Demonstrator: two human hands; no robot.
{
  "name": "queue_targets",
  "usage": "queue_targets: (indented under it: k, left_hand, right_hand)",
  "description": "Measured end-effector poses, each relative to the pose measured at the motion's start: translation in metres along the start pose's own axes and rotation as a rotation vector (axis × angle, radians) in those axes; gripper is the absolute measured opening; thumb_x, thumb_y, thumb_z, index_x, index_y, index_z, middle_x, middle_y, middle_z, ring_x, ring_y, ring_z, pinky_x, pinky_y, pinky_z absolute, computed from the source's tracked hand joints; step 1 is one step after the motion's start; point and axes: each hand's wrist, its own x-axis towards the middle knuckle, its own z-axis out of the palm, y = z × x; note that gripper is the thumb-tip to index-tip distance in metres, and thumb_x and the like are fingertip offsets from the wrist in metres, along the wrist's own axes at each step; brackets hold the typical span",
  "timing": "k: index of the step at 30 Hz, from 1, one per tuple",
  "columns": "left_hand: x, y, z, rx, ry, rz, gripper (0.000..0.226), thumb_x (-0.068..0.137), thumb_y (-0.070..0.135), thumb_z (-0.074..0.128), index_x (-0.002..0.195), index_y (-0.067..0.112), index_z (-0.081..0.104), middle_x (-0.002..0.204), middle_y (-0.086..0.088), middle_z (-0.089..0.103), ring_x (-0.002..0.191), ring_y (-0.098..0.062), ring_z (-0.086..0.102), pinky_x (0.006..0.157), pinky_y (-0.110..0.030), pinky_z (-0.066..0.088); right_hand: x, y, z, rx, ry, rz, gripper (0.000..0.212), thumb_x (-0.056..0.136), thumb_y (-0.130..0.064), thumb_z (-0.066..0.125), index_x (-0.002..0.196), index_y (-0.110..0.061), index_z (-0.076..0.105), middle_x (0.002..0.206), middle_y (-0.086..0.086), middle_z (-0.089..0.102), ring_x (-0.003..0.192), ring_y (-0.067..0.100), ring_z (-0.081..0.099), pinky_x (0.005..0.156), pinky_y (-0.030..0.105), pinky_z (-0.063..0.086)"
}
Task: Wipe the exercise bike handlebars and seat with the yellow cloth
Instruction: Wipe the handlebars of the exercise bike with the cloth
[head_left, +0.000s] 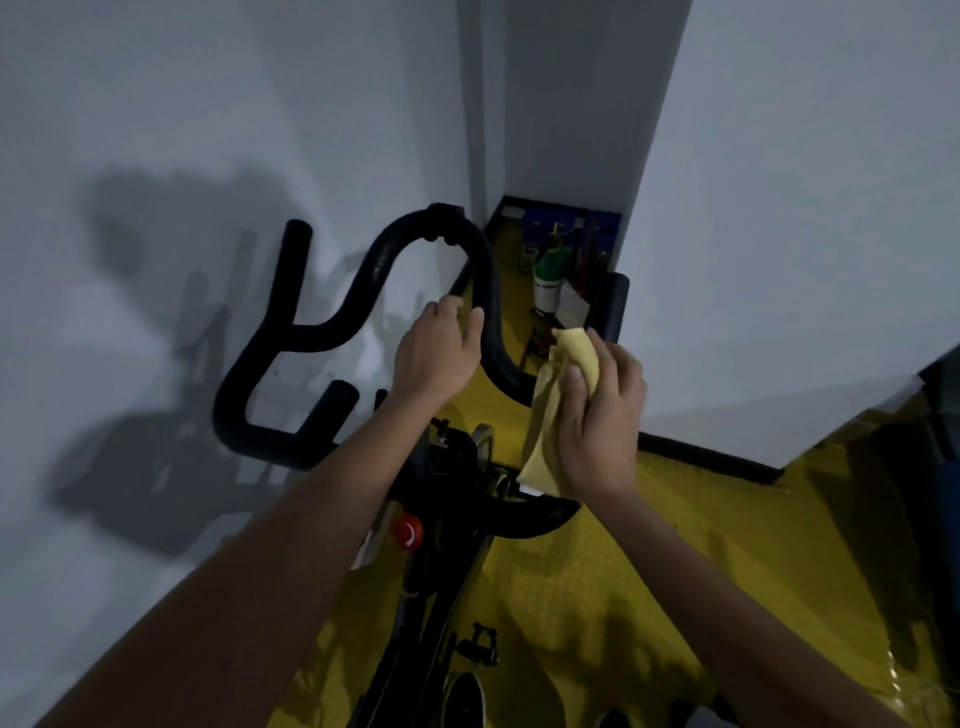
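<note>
Red knob (408, 531): near, on the bike frame.
Right hand (597, 415): fingers and thumb curled around the yellow cloth (550, 410), right of centre.
Left hand (434, 351): fingers wrapped over the black handlebars (363, 291).
Green bottle (549, 278): far corner.

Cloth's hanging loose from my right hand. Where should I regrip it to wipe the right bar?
Probably bunch the yellow cloth at its upper fold, where the right hand already pinches it, and gather the tail up from below. The tail dangles over the bike frame, while the folded top sits beside the handlebars, which the left hand grips.
</note>
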Motion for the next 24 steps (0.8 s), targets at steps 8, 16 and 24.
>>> queue_targets:
  k: [8, 16, 24]
  left_hand:
    - [-0.017, -0.025, -0.02, 0.077, 0.03, -0.051, 0.038, 0.1, 0.039, 0.044, 0.125, 0.014, 0.058, 0.119, -0.007, 0.058, 0.106, -0.025, 0.061, 0.09, -0.045, 0.049]
    - [-0.018, -0.051, -0.045, 0.091, 0.155, -0.109, 0.036, 0.097, 0.037, 0.051, 0.12, 0.011, 0.063, 0.11, -0.01, 0.062, 0.095, -0.028, 0.063, 0.082, -0.043, 0.052]
    - [0.022, -0.078, -0.064, 0.112, 0.18, -0.164, 0.045, 0.098, 0.037, 0.051, 0.128, 0.004, 0.054, 0.12, -0.018, 0.053, 0.107, -0.034, 0.054, 0.086, -0.044, 0.048]
  right_hand:
    - [0.045, -0.029, 0.029, 0.088, -0.142, -0.058, 0.049, 0.107, -0.04, 0.033, 0.151, -0.021, 0.037, 0.146, 0.004, 0.041, 0.134, 0.018, 0.034, 0.106, 0.026, 0.024]
    - [0.077, -0.053, 0.054, 0.183, -0.15, -0.078, 0.051, 0.107, -0.04, 0.031, 0.153, -0.019, 0.033, 0.14, 0.009, 0.044, 0.131, 0.022, 0.039, 0.104, 0.028, 0.026]
    - [0.123, -0.079, 0.092, 0.149, -0.075, -0.056, 0.051, 0.106, -0.043, 0.029, 0.154, -0.024, 0.03, 0.143, 0.011, 0.038, 0.129, 0.025, 0.036, 0.105, 0.034, 0.026]
